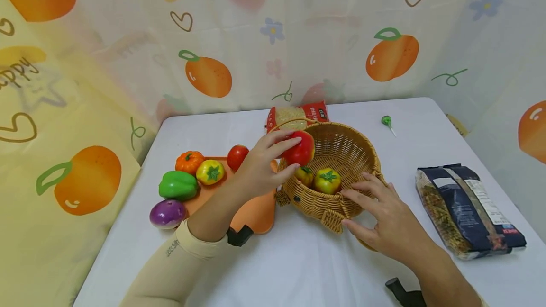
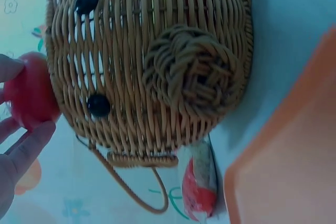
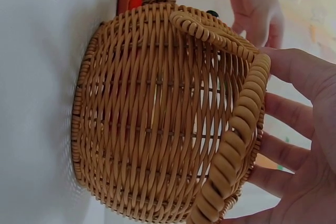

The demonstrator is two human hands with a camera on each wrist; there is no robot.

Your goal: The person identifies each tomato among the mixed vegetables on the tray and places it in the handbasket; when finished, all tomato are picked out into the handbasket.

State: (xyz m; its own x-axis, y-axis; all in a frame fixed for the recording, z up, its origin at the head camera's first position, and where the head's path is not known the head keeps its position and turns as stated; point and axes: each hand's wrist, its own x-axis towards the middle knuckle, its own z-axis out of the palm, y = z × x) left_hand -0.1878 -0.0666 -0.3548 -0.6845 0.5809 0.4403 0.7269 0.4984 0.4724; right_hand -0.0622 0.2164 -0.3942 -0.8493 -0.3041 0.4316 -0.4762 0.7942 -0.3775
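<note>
My left hand (image 1: 260,167) holds a red, apple-like fruit (image 1: 301,148) between thumb and fingers, over the left rim of a wicker basket (image 1: 354,148). In the left wrist view the red fruit (image 2: 32,92) overlaps the basket's rim, beside the dark button eyes (image 2: 98,105). Inside the basket lie a yellow-green tomato (image 1: 327,181) with a green calyx and a similar one (image 1: 304,176), partly hidden. My right hand (image 1: 390,219) rests spread fingers at the near right rim. The right wrist view shows its thumb (image 3: 294,69) against the twisted handle (image 3: 231,145), with some fingertips hidden behind it.
Left of the basket, an orange board (image 1: 256,214) has a red tomato (image 1: 237,156), yellow tomato (image 1: 210,172), orange pumpkin (image 1: 189,162), green pepper (image 1: 178,185) and purple eggplant (image 1: 168,214) on or beside it. A red packet (image 1: 294,115) lies behind, a lollipop (image 1: 386,121) and dark bag (image 1: 467,210) right.
</note>
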